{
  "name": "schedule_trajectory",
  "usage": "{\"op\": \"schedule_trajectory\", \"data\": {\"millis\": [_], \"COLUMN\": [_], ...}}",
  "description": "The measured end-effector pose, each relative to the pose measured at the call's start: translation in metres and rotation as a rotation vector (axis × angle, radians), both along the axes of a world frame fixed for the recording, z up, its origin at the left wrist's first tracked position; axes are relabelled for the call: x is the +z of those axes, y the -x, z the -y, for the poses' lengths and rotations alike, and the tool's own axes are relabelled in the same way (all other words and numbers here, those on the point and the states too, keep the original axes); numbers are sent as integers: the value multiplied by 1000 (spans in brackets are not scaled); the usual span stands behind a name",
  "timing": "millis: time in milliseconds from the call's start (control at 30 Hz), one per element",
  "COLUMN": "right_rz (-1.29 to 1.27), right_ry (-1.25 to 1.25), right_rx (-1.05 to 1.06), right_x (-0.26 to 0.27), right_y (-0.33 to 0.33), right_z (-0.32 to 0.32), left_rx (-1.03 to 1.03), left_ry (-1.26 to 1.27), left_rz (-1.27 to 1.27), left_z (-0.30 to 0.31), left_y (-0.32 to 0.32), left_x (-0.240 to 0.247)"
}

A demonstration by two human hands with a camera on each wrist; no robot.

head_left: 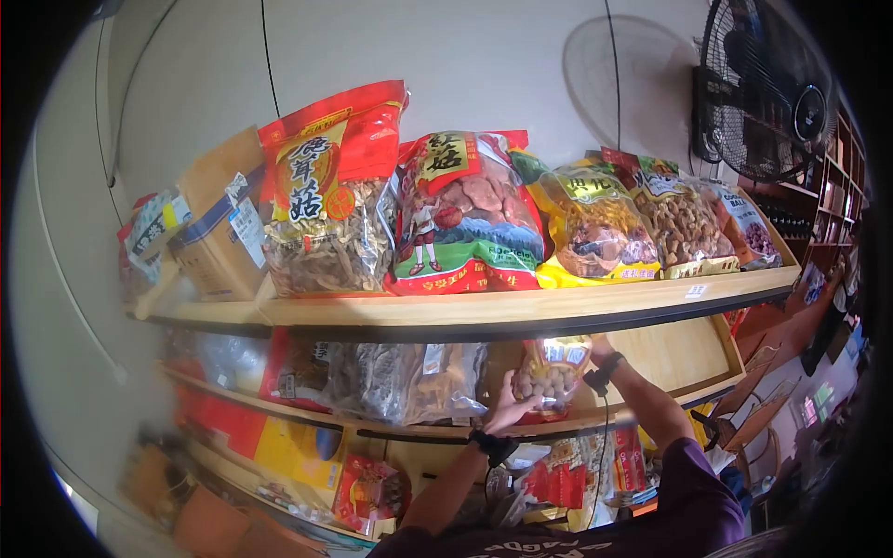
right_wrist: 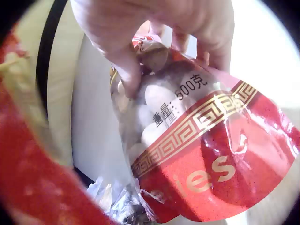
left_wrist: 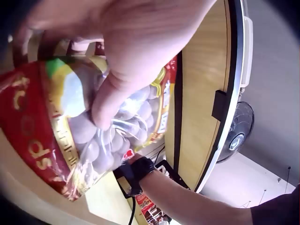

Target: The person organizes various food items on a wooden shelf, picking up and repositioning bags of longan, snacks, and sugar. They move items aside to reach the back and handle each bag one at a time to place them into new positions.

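Observation:
A bag of round brownish pieces (head_left: 549,381), with red and gold printing, is held between both hands at the middle shelf. My left hand (head_left: 508,407) grips its left side; in the left wrist view the thumb of this hand (left_wrist: 140,42) presses on the clear front of the bag (left_wrist: 84,129). At the bag's upper right is my right hand (head_left: 603,353), partly hidden by the upper shelf's edge in the head view. The right wrist view shows that hand (right_wrist: 168,23) with thumb and fingers curled round the bag (right_wrist: 201,178). Both wrists wear black straps.
Large food bags (head_left: 465,223) and a cardboard box (head_left: 219,251) stand on the upper shelf (head_left: 521,305), whose edge overhangs the hands. Clear bags (head_left: 381,377) fill the middle shelf's left part. More packets (head_left: 372,488) lie below. A black fan (head_left: 767,93) hangs at upper right.

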State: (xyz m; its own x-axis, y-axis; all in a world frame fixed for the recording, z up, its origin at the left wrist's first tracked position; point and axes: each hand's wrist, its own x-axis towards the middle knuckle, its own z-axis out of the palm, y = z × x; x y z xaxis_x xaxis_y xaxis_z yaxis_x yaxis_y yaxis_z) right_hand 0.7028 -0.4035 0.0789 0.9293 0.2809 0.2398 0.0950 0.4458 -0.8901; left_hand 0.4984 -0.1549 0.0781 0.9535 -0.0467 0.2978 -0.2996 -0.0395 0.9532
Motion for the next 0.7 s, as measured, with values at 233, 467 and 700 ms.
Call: {"op": "schedule_trajectory", "data": {"millis": [233,467,700], "right_rz": [-153,-217,-210], "right_ry": [274,217,185], "right_rx": [2,30,236], "right_x": [19,0,-20], "right_y": [18,11,-17], "right_z": [-35,-95,-92], "left_rx": [314,696,657], "left_ry": [-61,-876,-756], "left_rz": [262,341,435], "left_z": [-1,46,34], "left_y": [-2,68,54], "left_x": [-45,56,34]}}
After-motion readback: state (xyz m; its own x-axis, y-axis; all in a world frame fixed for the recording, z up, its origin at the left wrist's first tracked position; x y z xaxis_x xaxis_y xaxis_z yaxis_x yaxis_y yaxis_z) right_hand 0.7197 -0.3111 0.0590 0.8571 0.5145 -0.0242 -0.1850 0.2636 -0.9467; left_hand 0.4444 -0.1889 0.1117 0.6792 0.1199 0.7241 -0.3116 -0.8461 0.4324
